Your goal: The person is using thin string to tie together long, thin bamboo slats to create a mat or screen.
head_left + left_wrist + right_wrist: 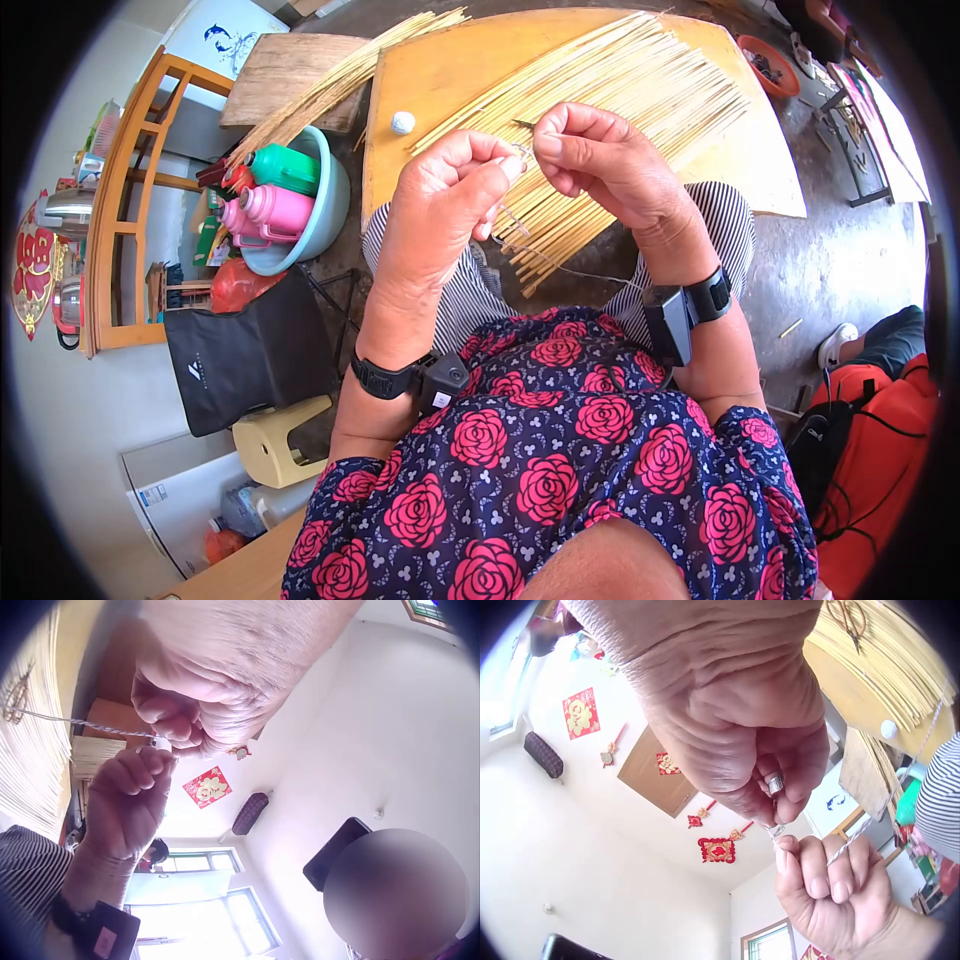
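A thin twisted string [560, 268] hangs between the two raised hands. The left hand [440, 205] pinches it between thumb and index finger, and in the right wrist view the string [851, 838] crosses the left hand's [836, 889] curled fingers. Almost touching it, the right hand [615, 170] pinches a small loop of string [777, 831] at its fingertips. A metal ring [776, 783] is on a right-hand finger. Scissors [847, 621] lie on pale thin sticks [900, 667]; a white ball [402, 123] is on the table [430, 75] beside the sticks.
At the left stands a blue basin [335, 205] holding green and pink flasks, next to a wooden frame [128, 200]. More sticks [335, 85] lie across a board. A red bowl [768, 66] is beyond the table's far right corner. Striped trouser legs are below the hands.
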The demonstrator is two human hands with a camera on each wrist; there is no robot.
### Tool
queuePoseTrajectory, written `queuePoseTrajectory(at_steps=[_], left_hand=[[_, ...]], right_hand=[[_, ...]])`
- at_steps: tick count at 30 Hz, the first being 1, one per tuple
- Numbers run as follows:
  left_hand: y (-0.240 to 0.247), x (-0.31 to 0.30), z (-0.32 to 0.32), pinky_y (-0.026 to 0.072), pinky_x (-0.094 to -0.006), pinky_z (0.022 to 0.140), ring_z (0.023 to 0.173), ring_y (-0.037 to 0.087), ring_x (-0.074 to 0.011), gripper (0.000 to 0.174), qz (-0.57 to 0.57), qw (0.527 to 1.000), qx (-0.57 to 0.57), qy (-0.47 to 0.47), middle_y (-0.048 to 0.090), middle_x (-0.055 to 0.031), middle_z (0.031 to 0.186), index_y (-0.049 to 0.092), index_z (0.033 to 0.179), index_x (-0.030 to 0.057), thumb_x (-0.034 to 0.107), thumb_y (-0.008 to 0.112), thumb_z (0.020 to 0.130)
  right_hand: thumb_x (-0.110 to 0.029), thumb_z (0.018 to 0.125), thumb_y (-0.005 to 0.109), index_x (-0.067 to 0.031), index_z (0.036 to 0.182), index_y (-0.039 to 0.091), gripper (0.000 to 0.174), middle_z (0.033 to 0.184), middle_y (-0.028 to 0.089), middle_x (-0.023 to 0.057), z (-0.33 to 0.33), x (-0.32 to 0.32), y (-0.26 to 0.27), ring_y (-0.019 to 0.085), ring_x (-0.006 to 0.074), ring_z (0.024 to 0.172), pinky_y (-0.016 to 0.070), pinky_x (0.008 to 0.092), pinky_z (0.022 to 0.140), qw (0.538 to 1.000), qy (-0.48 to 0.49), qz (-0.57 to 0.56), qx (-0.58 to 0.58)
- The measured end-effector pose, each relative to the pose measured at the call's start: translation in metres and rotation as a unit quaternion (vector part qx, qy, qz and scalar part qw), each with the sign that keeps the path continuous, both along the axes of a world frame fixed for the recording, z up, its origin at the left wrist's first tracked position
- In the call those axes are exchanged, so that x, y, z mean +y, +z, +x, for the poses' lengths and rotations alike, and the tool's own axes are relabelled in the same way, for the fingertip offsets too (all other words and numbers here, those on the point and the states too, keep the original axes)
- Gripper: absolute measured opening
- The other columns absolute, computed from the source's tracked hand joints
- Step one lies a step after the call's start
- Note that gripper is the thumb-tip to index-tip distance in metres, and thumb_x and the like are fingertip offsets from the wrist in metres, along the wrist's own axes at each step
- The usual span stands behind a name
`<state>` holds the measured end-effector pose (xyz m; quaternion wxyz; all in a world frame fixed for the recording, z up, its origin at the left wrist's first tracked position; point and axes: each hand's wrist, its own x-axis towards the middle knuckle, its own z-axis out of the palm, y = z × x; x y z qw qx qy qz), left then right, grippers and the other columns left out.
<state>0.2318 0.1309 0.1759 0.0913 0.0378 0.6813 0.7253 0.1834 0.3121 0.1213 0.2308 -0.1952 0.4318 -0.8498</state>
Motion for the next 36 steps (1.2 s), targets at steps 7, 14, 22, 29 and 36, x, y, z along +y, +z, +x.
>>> queuePoseTrajectory(at_steps=[7, 14, 22, 29, 36], left_hand=[[-0.009, 0.000, -0.003, 0.0334, -0.0146, 0.045, 0.050, 0.041, 0.0003, 0.014, 0.006, 0.998, 0.022, 0.050, 0.052, 0.0051, 0.063, 0.060, 0.090, 0.0008, 0.013, 0.064, 0.086], [-0.012, 0.001, -0.002, 0.0336, -0.0148, 0.045, 0.051, 0.042, -0.0008, 0.011, -0.014, 0.995, 0.051, 0.088, 0.053, 0.0036, 0.068, 0.060, 0.093, 0.0007, 0.010, 0.062, 0.087], [-0.018, 0.000, -0.003, 0.0358, -0.0152, 0.046, 0.052, 0.044, -0.0006, 0.009, -0.056, 0.992, 0.073, 0.081, 0.054, 0.0040, 0.067, 0.061, 0.092, 0.0011, 0.009, 0.062, 0.087], [-0.024, -0.002, -0.004, 0.0347, -0.0152, 0.045, 0.052, 0.044, -0.0003, 0.009, -0.073, 0.990, 0.069, 0.096, 0.053, 0.0046, 0.066, 0.061, 0.092, 0.0011, 0.009, 0.062, 0.087], [-0.031, 0.000, -0.004, 0.0332, -0.0155, 0.044, 0.051, 0.042, -0.0005, 0.010, -0.147, 0.960, 0.177, 0.162, 0.053, 0.0040, 0.066, 0.061, 0.094, 0.0002, 0.009, 0.060, 0.089]], right_hand=[[-0.020, 0.082, 0.071, -0.0069, 0.093, 0.065, 0.018, 0.088, 0.062, -0.0014, 0.004, -0.001, 0.003, 0.057, 0.0061, 0.077, 0.0439, 0.0185, 0.065, 0.971, -0.186, 0.090, 0.123], [-0.026, 0.080, 0.073, -0.0062, 0.089, 0.070, 0.022, 0.084, 0.061, 0.0014, 0.006, -0.014, -0.004, 0.058, 0.0079, 0.073, 0.0454, 0.0222, 0.061, 0.901, -0.244, 0.224, 0.279], [-0.021, 0.084, 0.068, -0.0054, 0.090, 0.069, 0.016, 0.085, 0.064, 0.0016, 0.004, -0.020, -0.008, 0.059, 0.0093, 0.075, 0.0475, 0.0238, 0.063, 0.901, -0.228, 0.235, 0.284], [-0.016, 0.082, 0.063, -0.0055, 0.085, 0.066, 0.012, 0.085, 0.065, 0.0001, 0.006, -0.019, -0.003, 0.058, 0.0069, 0.073, 0.0473, 0.0227, 0.065, 0.916, -0.209, 0.251, 0.232], [-0.014, 0.082, 0.063, -0.0039, 0.086, 0.065, 0.012, 0.086, 0.065, -0.0007, 0.002, -0.019, -0.010, 0.057, 0.0055, 0.079, 0.0462, 0.0215, 0.069, 0.942, -0.185, 0.211, 0.182]])
